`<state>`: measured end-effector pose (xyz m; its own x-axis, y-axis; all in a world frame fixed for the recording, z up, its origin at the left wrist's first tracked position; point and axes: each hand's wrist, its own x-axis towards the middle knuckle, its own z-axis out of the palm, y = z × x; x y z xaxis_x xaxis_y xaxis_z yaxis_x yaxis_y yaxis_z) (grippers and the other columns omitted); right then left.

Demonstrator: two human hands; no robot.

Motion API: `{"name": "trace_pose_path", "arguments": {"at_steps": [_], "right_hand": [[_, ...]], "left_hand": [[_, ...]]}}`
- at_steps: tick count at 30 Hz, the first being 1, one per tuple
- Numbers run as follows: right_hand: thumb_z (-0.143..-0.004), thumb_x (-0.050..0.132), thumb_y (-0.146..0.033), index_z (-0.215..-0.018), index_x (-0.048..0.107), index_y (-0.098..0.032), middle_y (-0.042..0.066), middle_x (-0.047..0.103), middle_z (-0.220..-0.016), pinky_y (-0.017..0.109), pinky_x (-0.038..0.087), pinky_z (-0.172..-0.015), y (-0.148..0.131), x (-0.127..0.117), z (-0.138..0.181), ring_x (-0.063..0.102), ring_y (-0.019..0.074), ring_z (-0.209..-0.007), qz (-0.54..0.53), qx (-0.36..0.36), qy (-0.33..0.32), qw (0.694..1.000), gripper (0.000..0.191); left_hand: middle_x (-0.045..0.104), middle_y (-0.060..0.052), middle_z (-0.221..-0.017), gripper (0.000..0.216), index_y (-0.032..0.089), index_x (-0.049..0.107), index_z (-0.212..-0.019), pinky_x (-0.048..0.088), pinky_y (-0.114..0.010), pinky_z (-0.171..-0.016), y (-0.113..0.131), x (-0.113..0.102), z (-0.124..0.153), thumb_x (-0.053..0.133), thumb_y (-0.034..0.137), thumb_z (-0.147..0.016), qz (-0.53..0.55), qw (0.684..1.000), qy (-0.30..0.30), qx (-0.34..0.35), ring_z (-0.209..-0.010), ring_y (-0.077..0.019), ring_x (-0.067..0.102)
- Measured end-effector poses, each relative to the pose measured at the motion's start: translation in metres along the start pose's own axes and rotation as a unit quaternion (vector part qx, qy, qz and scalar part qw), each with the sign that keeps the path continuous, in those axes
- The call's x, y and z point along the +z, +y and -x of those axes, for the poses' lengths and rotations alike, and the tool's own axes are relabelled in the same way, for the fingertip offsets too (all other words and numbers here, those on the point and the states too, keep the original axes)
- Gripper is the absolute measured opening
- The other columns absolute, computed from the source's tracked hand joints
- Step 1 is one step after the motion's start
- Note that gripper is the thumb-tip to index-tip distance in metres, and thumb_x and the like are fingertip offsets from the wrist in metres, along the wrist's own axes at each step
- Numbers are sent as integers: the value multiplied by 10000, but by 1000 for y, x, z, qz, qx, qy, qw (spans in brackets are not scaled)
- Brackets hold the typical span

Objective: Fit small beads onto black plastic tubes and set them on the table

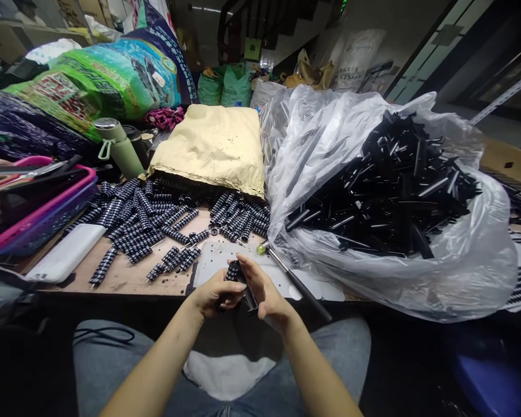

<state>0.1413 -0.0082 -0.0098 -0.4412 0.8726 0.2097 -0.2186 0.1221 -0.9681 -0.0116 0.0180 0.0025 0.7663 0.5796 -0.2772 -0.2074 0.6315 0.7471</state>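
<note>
My left hand (pixel 219 294) is closed around a black roller (pixel 233 271) dotted with pale squares. Against it is a glossy black plastic piece (pixel 250 299), which slants down between my hands. My right hand (pixel 264 291) curls round the other side of this piece, fingertips by the roller's top end and thumb lower down; the fingers' undersides are hidden. Both hands are just over the table's front edge, above my lap. Many similar rollers (pixel 141 211) lie piled on the table to the left, some with thin metal pins showing at their ends.
A hammer (pixel 295 281) with a black handle lies on a pale board (pixel 217 255). To the right, a clear plastic bag (pixel 304 150) bulges with black plastic pieces (pixel 399 191). At left are a white box (pixel 67 252), a pink basket (pixel 87 174) and a green flask (pixel 124 150). A cream sack (pixel 212 145) stands behind.
</note>
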Motion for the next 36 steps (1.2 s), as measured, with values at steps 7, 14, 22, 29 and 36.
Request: {"name": "trace_pose_path", "arguments": {"at_steps": [7, 14, 22, 29, 36], "right_hand": [[-493, 716, -585, -1347, 210, -185, 157, 329, -1346, 439, 275, -1036, -6, -4, 17, 332, 278, -1244, 293, 30, 119, 948, 1070], [-504, 723, -554, -1370, 145, -159, 169, 325, -1342, 459, 305, -1025, -35, 4, 17, 308, 296, -1252, 465, -9, 65, 883, 1114], [-494, 728, -552, -1371, 183, -147, 180, 352, -1318, 480, 322, -1011, -33, 18, 5, 316, 314, -1236, 480, -43, 26, 876, 1109], [-490, 781, -360, -1378, 129, -134, 179, 282, -1377, 434, 283, -1047, -23, 11, 2, 267, 283, -1280, 448, -19, -21, 894, 1125], [-458, 741, -163, -1329, 180, -164, 142, 323, -1328, 399, 300, -1037, -14, 14, -1, 325, 263, -1244, 353, 17, 26, 935, 1036]], "left_hand": [[469, 39, -584, 383, 165, 517, -909, 225, -141, -317, -6, 2, 2, 563, 494, -718, 56, 992, 100, 53, -371, -35, 368], [384, 93, -436, 504, 193, 449, -1168, 169, -134, -257, -11, 11, 2, 453, 521, -785, 35, 972, 213, 89, -268, -39, 253], [541, 11, -504, 329, 130, 583, -922, 425, -215, -397, -13, 23, -2, 540, 402, -742, 97, 942, 305, 101, -406, -114, 518], [525, 16, -489, 272, 139, 561, -852, 419, -208, -358, -10, 23, -3, 552, 392, -753, 105, 942, 314, 58, -371, -113, 516], [495, 30, -486, 271, 134, 548, -825, 424, -196, -334, -1, 24, -4, 560, 396, -755, 65, 944, 323, 28, -351, -103, 509]]}}
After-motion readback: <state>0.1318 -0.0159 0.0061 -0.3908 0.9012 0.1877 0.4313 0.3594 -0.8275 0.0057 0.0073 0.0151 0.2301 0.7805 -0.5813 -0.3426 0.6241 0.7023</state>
